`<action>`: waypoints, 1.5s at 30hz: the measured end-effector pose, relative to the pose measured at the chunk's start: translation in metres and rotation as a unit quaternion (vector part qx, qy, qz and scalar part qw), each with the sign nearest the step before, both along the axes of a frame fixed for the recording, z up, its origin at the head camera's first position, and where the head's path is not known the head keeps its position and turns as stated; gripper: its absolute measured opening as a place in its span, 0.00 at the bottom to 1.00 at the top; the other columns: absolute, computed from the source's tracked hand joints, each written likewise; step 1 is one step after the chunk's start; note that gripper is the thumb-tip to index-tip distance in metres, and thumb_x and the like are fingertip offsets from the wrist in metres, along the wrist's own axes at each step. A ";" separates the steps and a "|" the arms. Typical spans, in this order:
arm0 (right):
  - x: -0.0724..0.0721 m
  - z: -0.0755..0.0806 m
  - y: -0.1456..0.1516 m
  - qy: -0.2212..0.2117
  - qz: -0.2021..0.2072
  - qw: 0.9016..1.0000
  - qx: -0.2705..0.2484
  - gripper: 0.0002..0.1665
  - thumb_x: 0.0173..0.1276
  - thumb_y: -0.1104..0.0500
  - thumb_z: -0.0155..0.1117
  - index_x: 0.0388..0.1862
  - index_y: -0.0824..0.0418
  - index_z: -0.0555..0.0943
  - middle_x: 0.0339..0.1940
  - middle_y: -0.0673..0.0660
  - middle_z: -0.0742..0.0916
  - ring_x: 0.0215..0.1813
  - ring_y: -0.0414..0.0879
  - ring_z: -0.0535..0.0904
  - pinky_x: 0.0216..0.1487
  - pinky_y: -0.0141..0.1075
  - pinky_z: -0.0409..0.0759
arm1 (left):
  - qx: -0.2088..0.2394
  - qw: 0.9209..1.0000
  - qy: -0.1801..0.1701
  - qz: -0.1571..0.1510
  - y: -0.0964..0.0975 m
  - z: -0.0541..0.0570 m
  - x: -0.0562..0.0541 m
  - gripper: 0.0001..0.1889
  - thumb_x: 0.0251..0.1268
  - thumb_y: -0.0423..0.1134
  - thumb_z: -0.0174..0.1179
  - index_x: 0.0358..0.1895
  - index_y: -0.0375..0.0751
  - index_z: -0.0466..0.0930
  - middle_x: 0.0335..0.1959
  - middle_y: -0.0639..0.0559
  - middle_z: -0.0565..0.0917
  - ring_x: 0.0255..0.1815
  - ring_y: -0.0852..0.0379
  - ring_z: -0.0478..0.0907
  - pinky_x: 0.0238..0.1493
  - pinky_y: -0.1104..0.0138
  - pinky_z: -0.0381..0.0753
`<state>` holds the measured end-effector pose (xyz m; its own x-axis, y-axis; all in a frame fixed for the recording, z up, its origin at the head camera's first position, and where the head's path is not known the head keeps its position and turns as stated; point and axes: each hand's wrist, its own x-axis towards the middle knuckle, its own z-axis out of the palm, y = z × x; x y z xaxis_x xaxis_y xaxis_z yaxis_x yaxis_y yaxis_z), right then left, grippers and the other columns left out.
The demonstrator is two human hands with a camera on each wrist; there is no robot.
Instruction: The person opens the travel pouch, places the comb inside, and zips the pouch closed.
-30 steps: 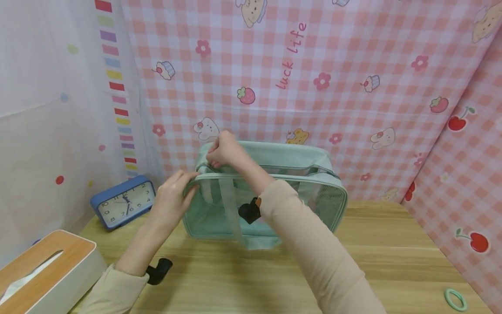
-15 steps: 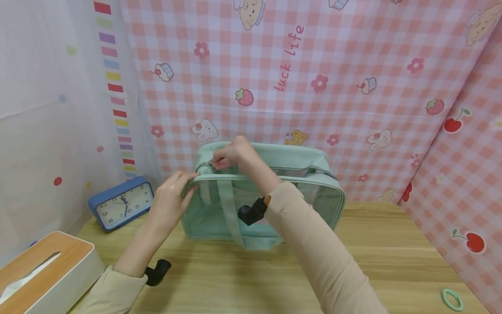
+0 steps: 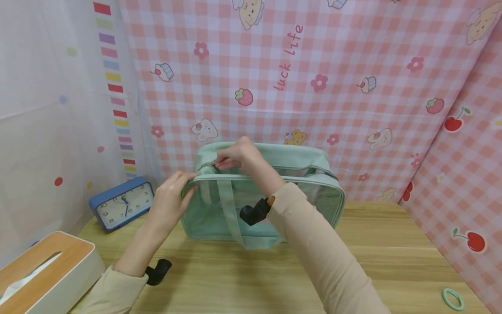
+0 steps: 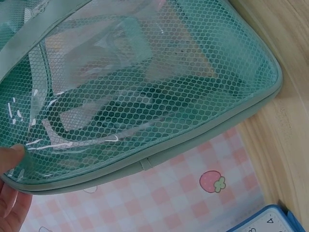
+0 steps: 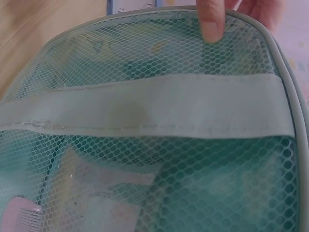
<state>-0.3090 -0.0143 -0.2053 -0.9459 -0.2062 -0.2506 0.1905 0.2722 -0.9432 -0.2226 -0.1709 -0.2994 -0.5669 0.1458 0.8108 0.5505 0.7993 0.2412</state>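
A mint-green mesh-and-clear bag (image 3: 211, 213) stands upright on the wooden table, its top zipper mostly undone. My left hand (image 3: 170, 196) pinches the bag's upper left corner, thumb in front and fingers behind, as the left wrist view also shows. Reaching across the front, my right hand (image 3: 235, 155) pinches at the zipper (image 3: 208, 165) near the left end of the opening; its fingers hide the pull. A strap handle (image 3: 229, 209) hangs down the front. Through the mesh in the right wrist view show a pink comb (image 5: 21, 215) and clear packets (image 5: 106, 193).
A blue clock (image 3: 123, 204) stands left of the bag, with a tissue box (image 3: 66, 270) nearer the front left. At the table's front right lies a small green ring (image 3: 452, 299). A pink checked cloth (image 3: 251, 65) hangs close behind the bag.
My right hand has moved a little to the right along the zipper from the bag's left end. The left hand keeps its hold on the corner.
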 end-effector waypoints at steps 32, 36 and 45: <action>-0.001 0.006 0.008 -0.058 -0.002 0.998 -0.030 0.36 0.54 0.75 0.61 0.64 0.74 0.63 0.17 0.59 0.84 0.18 0.44 0.81 0.38 0.34 0.84 | -0.015 0.999 0.029 -0.003 -0.001 -0.004 0.003 0.15 0.43 0.22 0.67 0.39 0.30 0.80 0.29 0.43 0.80 0.29 0.50 0.78 0.29 0.62 0.81; 0.004 0.008 0.004 -0.037 -0.003 0.999 -0.035 0.41 0.54 0.74 0.61 0.67 0.73 0.57 0.17 0.58 0.83 0.17 0.44 0.81 0.44 0.37 0.83 | -0.024 0.999 0.034 -0.007 -0.002 -0.003 0.002 0.15 0.43 0.23 0.67 0.39 0.30 0.80 0.29 0.43 0.80 0.28 0.51 0.78 0.27 0.63 0.81; 0.011 0.010 -0.010 0.015 0.001 1.000 0.000 0.36 0.54 0.72 0.59 0.62 0.72 0.59 0.15 0.57 0.82 0.15 0.43 0.80 0.43 0.39 0.84 | -0.025 0.998 0.052 -0.006 -0.002 -0.005 0.004 0.15 0.41 0.22 0.68 0.38 0.30 0.81 0.27 0.43 0.79 0.26 0.51 0.77 0.26 0.62 0.79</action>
